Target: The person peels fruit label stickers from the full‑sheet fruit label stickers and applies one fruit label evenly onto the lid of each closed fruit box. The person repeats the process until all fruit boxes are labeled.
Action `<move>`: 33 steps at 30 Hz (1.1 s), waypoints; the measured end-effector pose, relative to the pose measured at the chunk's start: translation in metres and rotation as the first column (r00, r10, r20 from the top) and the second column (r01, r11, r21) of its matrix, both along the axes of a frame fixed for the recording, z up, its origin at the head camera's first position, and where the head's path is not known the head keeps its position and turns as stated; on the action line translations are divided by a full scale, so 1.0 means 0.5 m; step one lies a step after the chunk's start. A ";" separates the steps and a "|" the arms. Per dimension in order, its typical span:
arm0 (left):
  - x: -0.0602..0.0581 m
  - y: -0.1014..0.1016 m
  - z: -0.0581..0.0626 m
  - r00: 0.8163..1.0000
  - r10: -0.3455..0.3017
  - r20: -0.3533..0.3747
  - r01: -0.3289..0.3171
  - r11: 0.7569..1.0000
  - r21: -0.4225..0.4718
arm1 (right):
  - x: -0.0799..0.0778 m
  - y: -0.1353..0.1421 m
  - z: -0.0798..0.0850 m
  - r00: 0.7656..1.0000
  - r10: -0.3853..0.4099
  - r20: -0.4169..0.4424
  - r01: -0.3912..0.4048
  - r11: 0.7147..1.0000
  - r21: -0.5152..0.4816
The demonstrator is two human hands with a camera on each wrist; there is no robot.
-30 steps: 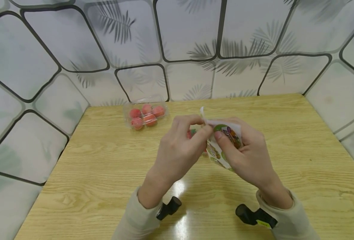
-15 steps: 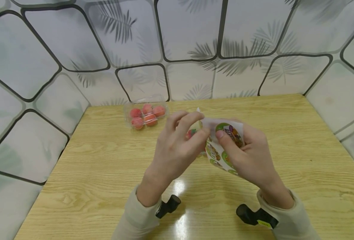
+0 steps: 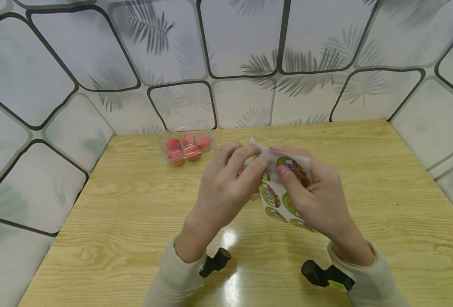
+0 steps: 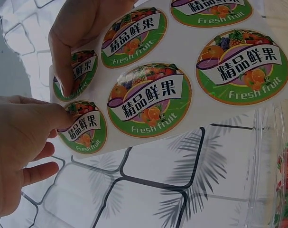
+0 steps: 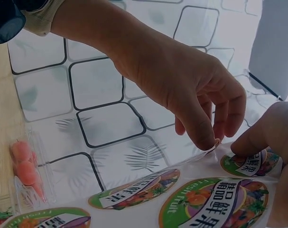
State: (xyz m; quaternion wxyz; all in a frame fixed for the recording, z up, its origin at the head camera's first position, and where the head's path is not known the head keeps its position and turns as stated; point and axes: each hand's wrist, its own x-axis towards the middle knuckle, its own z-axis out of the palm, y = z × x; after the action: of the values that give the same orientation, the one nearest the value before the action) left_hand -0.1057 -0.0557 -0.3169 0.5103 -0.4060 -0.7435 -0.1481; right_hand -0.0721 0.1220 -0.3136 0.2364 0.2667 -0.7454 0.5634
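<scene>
1. Here, the sticker sheet is held to the front-right of the clear box.
2. Fingers of the left hand pinch its box-side edge; the right hand's grip its other side.
3. Slow, even pulling likely prevents tearing.

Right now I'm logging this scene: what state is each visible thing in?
Sticker sheet: held up off the table, printed side showing
Left hand: pinching the sheet's edge
Right hand: gripping the sheet
Clear box: on the table, holding round reddish fruit, lid unclear
Second clear box: mostly hidden behind the hands in the head view
</scene>
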 end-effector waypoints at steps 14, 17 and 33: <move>-0.005 -0.002 0.001 0.999 -0.037 0.034 0.035 0.998 0.056 | -0.001 0.002 0.000 0.999 -0.026 0.039 0.025 0.999 0.040; -0.004 -0.002 0.002 0.999 -0.036 0.032 0.035 0.998 0.054 | 0.000 0.003 0.001 0.999 -0.025 0.046 0.023 0.999 0.036; 0.000 -0.003 0.005 1.000 -0.024 0.017 0.023 0.999 0.030 | 0.000 0.005 0.000 0.994 -0.084 0.069 0.082 0.996 0.024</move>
State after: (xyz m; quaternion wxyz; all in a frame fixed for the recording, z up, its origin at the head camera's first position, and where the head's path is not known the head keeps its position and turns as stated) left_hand -0.1056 -0.0574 -0.3146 0.5081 -0.4056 -0.7408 -0.1688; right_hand -0.0723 0.1245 -0.3138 0.2306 0.2182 -0.7695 0.5542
